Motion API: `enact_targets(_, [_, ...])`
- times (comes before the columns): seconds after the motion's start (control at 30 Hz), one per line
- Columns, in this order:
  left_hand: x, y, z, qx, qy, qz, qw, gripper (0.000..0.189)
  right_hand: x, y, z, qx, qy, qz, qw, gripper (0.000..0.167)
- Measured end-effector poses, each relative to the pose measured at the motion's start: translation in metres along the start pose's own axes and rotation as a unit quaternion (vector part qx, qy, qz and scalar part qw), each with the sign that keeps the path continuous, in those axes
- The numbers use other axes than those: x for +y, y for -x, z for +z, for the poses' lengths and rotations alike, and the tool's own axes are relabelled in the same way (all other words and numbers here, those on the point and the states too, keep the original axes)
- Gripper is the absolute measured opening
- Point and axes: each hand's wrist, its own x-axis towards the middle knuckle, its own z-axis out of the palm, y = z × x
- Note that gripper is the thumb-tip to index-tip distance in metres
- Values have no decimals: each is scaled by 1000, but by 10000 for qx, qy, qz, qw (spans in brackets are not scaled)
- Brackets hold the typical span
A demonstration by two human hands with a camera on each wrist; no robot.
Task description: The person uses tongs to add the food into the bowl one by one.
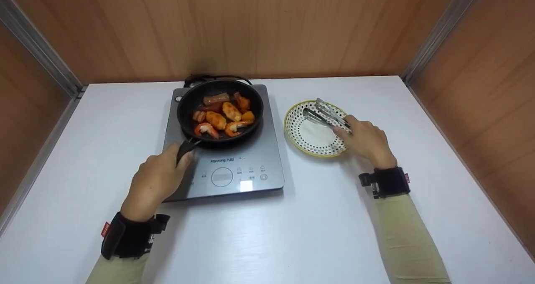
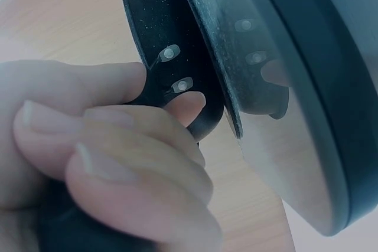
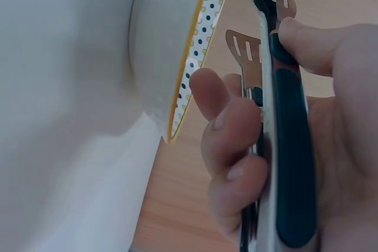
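Observation:
My left hand (image 1: 156, 177) grips the black handle (image 1: 187, 149) of a frying pan (image 1: 184, 121), fingers wrapped round it in the left wrist view. The pan sits on a grey induction cooker (image 1: 263, 154). Inside lie two shrimp (image 1: 207, 130), browned chicken-wing-like pieces (image 1: 216, 120) and strips of reddish meat (image 1: 216, 99). My right hand (image 1: 368, 140) holds metal tongs (image 1: 328, 112) with dark green grips (image 3: 295, 157), fingers curled round them. The tongs' two slotted heads stand apart over a white plate (image 1: 317, 144) with a dotted, yellow-edged rim, which carries no food.
The cooker and plate stand on a white table (image 1: 259, 242). A wooden panel (image 1: 267, 29) rises close behind the cooker, with more panels at both sides. A black cord (image 1: 217, 77) runs behind the pan. The cooker's touch controls (image 1: 222, 177) face me.

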Motion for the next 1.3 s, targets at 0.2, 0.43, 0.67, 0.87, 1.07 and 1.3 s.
enact_targets(0.2, [-3,2,-2,-36,-21,-44,10000,30,-5,-5,7,14,60,-70,10000,64])
enact_targets(0.43, [-4,3,-2,-39,-1,-57,10000,30,-13,-6,18,199,103,-257,9994,47])
enact_targets(0.67, [-3,3,0,16,-8,-18,10000,31,-17,-6,24,265,144,-345,9989,44])
enact_targets(0.87, [-2,2,0,14,-18,-20,10000,30,-15,-8,31,269,111,-482,9984,50])
enact_targets(1.07, [-3,2,0,28,-22,-19,10000,29,-17,-10,37,491,123,-467,9976,52])
enact_targets(1.3, [-4,3,2,-7,2,-21,10000,29,-15,-9,38,627,91,-403,9972,57])
